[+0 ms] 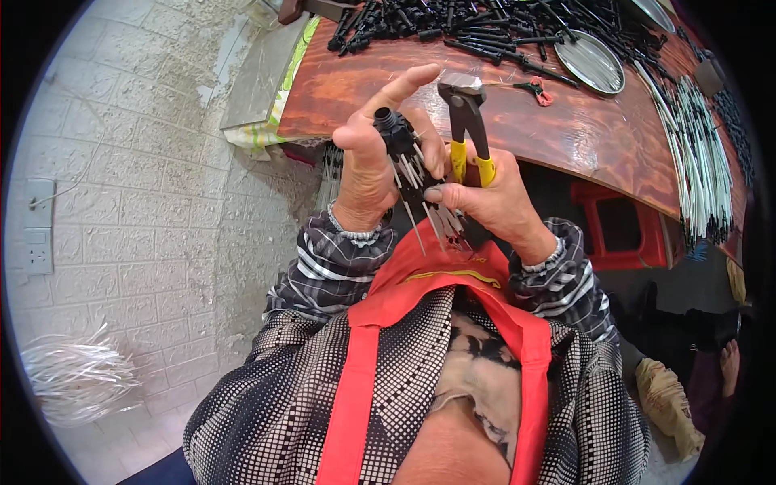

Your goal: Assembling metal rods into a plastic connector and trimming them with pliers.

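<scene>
In front of my red apron, my left hand (365,166) is closed around a black plastic tube fitting (400,136) with a threaded round end pointing up. Its index finger sticks out past the part. Several thin pale strips (414,174) stick out along the fitting and hang down. A pair of end-cutting pincers (466,121) with yellow grips is in my right hand (505,202), jaws up and tilted over the table's near edge. The right thumb presses near the lower part of the fitting, close to the strips; whether it touches them I cannot tell.
A reddish-brown table (347,89) spans the far side, with a heap of black plastic parts (453,24), a round metal tray (590,62) and small scissors (535,90). Bundled pale strips (687,153) hang over its right side. A red stool (622,226) stands beneath; a tiled wall (145,162) rises left.
</scene>
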A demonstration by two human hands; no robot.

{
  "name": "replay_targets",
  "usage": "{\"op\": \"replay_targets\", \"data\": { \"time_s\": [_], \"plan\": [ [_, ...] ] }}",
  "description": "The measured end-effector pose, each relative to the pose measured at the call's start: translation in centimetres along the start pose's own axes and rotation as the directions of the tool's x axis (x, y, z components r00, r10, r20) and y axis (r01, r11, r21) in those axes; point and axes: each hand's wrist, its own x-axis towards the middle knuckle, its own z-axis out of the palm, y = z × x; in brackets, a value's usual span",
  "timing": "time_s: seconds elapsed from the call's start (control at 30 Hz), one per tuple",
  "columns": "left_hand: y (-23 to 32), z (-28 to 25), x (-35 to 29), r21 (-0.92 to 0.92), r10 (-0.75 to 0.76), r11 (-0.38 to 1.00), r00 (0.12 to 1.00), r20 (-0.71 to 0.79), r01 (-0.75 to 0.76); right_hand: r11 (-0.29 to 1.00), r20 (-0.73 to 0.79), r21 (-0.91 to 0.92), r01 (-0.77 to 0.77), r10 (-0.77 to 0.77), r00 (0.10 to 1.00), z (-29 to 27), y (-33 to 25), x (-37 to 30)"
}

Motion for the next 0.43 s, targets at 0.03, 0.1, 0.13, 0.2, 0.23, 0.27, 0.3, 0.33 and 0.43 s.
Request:
{"op": "replay_targets", "data": {
  "time_s": [0.03, 0.1, 0.13, 0.2, 0.23, 0.27, 0.3, 0.33, 0.43],
  "plan": [
    [0.0, 0.0, -0.1, -0.02, -0.001, 1.0, 1.0, 0.021, 0.002, 1.0, -0.002, 0.006, 0.014, -0.014, 1.0, 0.0, 0.3, 0.1],
    [0.0, 0.0, -0.2, -0.062, -0.002, 0.998, 0.998, 0.062, 0.006, 0.999, -0.007, 0.016, 0.042, -0.042, 0.999, 0.0, 0.7, 0.1],
    [0.1, 0.1, -0.3, -0.064, -0.003, 0.998, 0.998, 0.06, 0.007, 0.999, -0.007, 0.017, 0.039, -0.039, 0.999, 0.1, 0.7, 0.0],
    [0.3, 0.5, -0.7, -0.028, 0.028, 0.999, 0.996, 0.086, -0.026, 0.999, -0.033, 0.002, 0.032, -0.032, 0.999, 0.3, 0.8, -0.4],
    [0.4, 0.6, -0.8, -0.011, 0.044, 0.999, 0.994, 0.099, -0.043, 1.0, -0.045, -0.006, 0.028, -0.028, 0.999, 0.5, 0.7, -0.5],
    [0.3, 0.6, -1.0, -0.012, 0.043, 0.999, 0.995, 0.095, -0.042, 1.0, -0.042, -0.005, 0.024, -0.024, 0.999, 0.7, 0.6, -0.5],
    [-0.1, 0.4, -1.3, 0.054, 0.038, 0.998, 0.998, 0.042, -0.041, 1.0, -0.07, 0.012, 0.015, -0.014, 0.997, 1.0, 0.3, -0.5],
    [-0.4, 0.2, -1.7, 0.121, 0.037, 0.992, 0.999, -0.012, -0.036, 1.0, -0.097, 0.028, 0.006, -0.004, 0.995, 1.2, -0.1, -0.4],
    [-1.0, -1.1, -2.7, 0.296, 0.02, 0.955, 1.0, 0.015, -0.023, 0.999, -0.132, -0.031, 0.032, -0.036, 0.991, 1.4, 0.3, -0.3]
  ]
}}
